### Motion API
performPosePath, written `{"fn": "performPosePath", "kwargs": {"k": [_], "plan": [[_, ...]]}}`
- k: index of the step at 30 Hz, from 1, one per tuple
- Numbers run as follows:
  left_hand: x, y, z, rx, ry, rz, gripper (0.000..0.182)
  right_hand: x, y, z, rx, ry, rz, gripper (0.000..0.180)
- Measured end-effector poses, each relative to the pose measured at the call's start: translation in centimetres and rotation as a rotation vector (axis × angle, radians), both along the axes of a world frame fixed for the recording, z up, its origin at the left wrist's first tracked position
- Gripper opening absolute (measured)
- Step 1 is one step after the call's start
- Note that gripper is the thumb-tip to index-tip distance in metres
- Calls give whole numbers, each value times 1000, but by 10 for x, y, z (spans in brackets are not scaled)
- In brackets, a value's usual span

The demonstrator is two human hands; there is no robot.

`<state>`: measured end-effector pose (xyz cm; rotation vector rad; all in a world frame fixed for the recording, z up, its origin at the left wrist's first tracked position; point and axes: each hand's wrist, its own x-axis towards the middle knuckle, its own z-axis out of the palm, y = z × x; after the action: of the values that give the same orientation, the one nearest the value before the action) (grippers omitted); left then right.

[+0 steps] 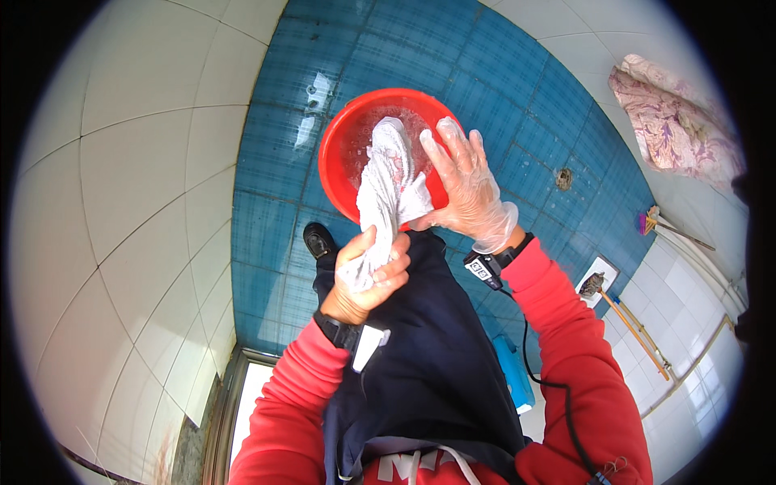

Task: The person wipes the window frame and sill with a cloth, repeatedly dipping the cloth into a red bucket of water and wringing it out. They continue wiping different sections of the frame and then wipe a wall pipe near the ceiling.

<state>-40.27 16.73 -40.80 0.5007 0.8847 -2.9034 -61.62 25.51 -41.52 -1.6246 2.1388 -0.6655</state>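
Note:
A wet, bunched white cloth (pixel 388 163) hangs over a round red plastic basin (pixel 336 185) that holds sudsy water (pixel 357 133). My left hand (pixel 373 267) is closed around the cloth's near end, just outside the basin's near rim. My right hand (pixel 467 182), in a clear plastic glove, spreads its fingers over the basin's right rim. Its thumb lies close to a loose flap of the cloth; whether they touch I cannot tell. The cloth's far end lies over the water, inside the basin's outline.
Blue tiles (pixel 418 48) cover the floor, with a drain (pixel 564 179) to the right. By the right wall are a squat toilet (pixel 600 273), a wooden-handled brush (pixel 633 333) and a purple broom (pixel 645 223). A patterned curtain (pixel 673 121) hangs there. A blue plastic object (pixel 512 373) stands beside my leg.

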Motion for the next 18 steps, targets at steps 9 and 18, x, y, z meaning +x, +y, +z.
{"fn": "performPosePath", "kwargs": {"k": [9, 18], "plan": [[6, 15, 38, 32, 149, -115, 44, -19, -49, -16, -368, -136, 193, 50], [12, -39, 14, -669, -205, -356, 74, -43, -52, -8, 91, -325, 419, 45]]}}
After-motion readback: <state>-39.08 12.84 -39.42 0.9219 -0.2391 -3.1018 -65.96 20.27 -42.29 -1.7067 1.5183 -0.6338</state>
